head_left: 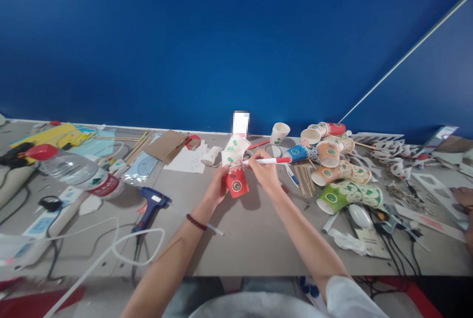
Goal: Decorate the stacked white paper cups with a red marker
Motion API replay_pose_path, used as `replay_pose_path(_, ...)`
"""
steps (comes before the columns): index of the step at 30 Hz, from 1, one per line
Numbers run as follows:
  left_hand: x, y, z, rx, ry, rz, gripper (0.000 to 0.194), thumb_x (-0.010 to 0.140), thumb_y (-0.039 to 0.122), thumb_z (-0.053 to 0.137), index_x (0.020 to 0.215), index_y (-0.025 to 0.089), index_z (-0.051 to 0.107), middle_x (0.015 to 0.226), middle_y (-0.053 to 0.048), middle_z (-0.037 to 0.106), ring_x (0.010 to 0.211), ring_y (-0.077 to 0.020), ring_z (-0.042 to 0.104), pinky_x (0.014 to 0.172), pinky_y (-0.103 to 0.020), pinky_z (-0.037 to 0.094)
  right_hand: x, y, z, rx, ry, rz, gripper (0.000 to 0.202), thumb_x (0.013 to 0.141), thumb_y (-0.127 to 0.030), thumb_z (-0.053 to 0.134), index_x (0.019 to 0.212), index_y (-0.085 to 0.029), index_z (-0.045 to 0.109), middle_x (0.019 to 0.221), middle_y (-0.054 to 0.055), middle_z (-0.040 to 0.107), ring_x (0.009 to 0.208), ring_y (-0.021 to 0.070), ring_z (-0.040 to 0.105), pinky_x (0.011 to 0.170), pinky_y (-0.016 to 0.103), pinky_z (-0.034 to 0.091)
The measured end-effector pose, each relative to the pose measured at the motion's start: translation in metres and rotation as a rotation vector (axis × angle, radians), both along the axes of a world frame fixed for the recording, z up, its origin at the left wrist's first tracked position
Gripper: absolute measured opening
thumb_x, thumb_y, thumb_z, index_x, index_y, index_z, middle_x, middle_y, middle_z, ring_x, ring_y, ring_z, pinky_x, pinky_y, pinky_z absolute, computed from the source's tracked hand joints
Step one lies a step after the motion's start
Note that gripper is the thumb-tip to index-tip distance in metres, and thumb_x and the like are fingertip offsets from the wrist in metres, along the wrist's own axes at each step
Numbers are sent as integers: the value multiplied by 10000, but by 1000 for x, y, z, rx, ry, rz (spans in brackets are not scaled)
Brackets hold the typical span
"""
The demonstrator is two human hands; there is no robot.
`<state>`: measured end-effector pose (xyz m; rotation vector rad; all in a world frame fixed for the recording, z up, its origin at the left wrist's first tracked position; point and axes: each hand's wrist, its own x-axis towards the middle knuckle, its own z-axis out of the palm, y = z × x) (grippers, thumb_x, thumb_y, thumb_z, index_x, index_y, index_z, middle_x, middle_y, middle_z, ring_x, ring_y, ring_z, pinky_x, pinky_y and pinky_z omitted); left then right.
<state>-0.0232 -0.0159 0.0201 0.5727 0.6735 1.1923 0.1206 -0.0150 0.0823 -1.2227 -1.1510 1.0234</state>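
Note:
My left hand (218,185) is wrapped round the left side of a red paper cup (237,184) with a white upper part and green marks. Held above the table, the cup leans slightly. My right hand (264,167) grips a white marker with a red end (273,160), lying nearly level. Its tip is at the cup's right side; whether it touches cannot be made out. Just behind the held cup is another white cup with green leaf print (236,143). A phone with a bright, blurred screen (241,123) stands against the blue wall.
To the right lie several patterned paper cups (342,194), wooden sticks (306,180) and a computer mouse (360,216) among cables. On the left are a blue glue gun (151,207), a water bottle (79,172), a power strip (44,224), cardboard (166,147) and paper (186,157).

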Motion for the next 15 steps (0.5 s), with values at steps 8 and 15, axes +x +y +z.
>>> replay_pose_path(8,1,0,-1,-68,9,6,401,712,453,734,956,138,695,867,-77,734,808,-253,692,769,-360,519,3,5,-7,-8,-9,2,146,682,-220,597,595,-226,479,619,-44,585,725,179,662,660,279,496)
replay_pose_path(15,0,0,0,-50,2,8,427,708,448,740,1014,156,675,912,-71,734,873,-254,687,790,-353,507,1,3,-3,-29,-16,0,139,671,-219,595,587,-228,484,606,-43,576,719,181,654,656,283,493)
